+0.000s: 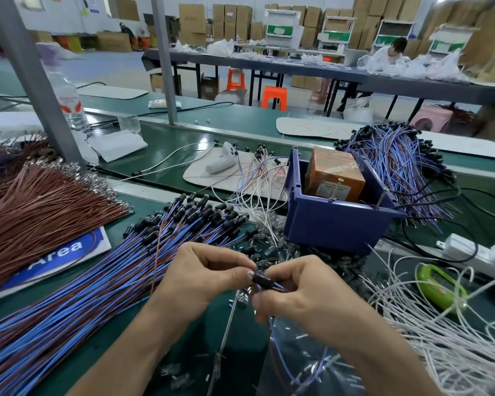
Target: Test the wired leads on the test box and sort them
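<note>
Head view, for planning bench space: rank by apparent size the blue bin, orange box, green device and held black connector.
Blue bin
orange box and green device, too alike to rank
black connector smallest

Desk [209,347] near edge: one bare strip, between lead pile [83,295] at your left and white wires [446,338] at your right. Your left hand [209,270] and right hand [303,292], both pinching a black-capped lead [262,279], fill it. Blue bin [337,227] blocks straight ahead. Belt [166,144] beyond the lead pile lies open.
</note>
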Action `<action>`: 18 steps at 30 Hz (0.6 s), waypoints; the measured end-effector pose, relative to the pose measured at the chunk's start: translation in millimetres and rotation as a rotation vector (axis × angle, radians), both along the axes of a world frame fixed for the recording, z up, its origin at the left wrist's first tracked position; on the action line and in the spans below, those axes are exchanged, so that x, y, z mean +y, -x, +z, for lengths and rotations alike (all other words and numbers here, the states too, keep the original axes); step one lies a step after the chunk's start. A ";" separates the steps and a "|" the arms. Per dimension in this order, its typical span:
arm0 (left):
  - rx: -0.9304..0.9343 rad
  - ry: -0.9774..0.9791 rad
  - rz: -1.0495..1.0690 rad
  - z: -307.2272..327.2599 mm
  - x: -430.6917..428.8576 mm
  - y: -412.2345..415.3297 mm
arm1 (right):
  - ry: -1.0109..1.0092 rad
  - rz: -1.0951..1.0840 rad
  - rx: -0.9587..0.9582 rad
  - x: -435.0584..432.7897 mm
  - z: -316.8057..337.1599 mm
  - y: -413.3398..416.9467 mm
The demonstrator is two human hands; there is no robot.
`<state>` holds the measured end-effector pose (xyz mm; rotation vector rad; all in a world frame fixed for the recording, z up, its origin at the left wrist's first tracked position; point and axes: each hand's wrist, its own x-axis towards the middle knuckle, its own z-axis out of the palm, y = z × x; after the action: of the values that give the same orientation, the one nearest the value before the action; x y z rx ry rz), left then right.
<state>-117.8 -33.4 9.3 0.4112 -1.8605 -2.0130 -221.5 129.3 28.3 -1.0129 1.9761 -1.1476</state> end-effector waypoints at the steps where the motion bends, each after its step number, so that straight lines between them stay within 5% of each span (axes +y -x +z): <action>1: 0.001 -0.002 0.013 0.5 0.1 0.2 | 0.011 -0.022 -0.014 -0.5 -0.1 -0.1; 11: -0.020 -0.047 0.137 -1.0 -4.2 -1.0 | 0.154 -0.196 -0.122 1.7 0.9 3.9; 18: 0.016 -0.059 0.084 -0.1 0.8 -0.5 | 0.093 -0.124 -0.098 -1.4 -2.2 3.6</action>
<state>-117.3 -32.7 9.1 0.4803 -1.7482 -2.0141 -225.0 127.9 26.0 -0.8726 1.9461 -1.3416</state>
